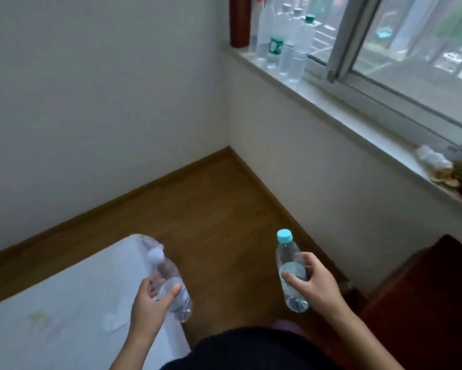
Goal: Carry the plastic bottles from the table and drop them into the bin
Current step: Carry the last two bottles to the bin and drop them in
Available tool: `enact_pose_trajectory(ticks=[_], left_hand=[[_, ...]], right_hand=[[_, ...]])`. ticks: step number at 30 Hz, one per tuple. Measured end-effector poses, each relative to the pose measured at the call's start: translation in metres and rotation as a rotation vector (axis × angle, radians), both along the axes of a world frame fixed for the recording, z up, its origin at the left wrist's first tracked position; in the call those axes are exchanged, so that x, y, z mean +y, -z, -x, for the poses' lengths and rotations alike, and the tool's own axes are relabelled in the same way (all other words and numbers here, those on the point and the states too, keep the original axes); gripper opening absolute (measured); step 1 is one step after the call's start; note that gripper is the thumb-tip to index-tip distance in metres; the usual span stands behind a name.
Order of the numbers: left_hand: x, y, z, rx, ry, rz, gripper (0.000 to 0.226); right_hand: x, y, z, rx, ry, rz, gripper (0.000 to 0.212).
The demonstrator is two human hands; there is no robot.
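My left hand (148, 303) grips a clear plastic bottle with a white cap (171, 284), tilted with its cap pointing up and left, over the edge of a white-covered surface. My right hand (311, 280) holds a clear bottle with a light blue cap (288, 260), nearly upright above the wooden floor. Several more clear plastic bottles (286, 41) stand on the windowsill at the top of the head view. No bin is visible.
A white-covered surface (64, 311) fills the lower left. A dark red wooden piece of furniture (422, 303) stands at the lower right. Wooden floor (219, 209) runs into the corner of white walls. Crumpled scraps (435, 164) lie on the windowsill (331, 102).
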State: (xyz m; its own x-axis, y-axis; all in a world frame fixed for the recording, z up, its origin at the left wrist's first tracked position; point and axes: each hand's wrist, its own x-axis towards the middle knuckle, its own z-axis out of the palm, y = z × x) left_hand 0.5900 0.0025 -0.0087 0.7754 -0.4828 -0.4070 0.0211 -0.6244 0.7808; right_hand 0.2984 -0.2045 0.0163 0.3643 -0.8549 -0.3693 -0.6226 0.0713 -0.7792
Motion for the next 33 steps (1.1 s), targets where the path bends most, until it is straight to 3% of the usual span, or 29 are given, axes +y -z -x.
enact_pose_trajectory(ticks=[6,16,27,33], left_hand=[[0.006,0.003,-0.04,0.034,-0.209,-0.001,0.048],[-0.098,0.021,-0.138,0.012,-0.298,-0.114,0.051],[-0.106,0.025,-0.194,0.166,-0.767,-0.229,0.053],[-0.075,0.059,-0.234,0.224,-0.983,-0.238,0.084]], right_hand=[[-0.043,0.03,-0.063,0.099,-0.144,-0.064,0.063],[-0.199,0.062,-0.18,0.135,-0.279,-0.121,0.062],[-0.304,0.053,-0.402,0.176,-0.719,-0.109,0.063],[-0.309,0.053,-0.53,0.141,-0.84,-0.026,0.062]])
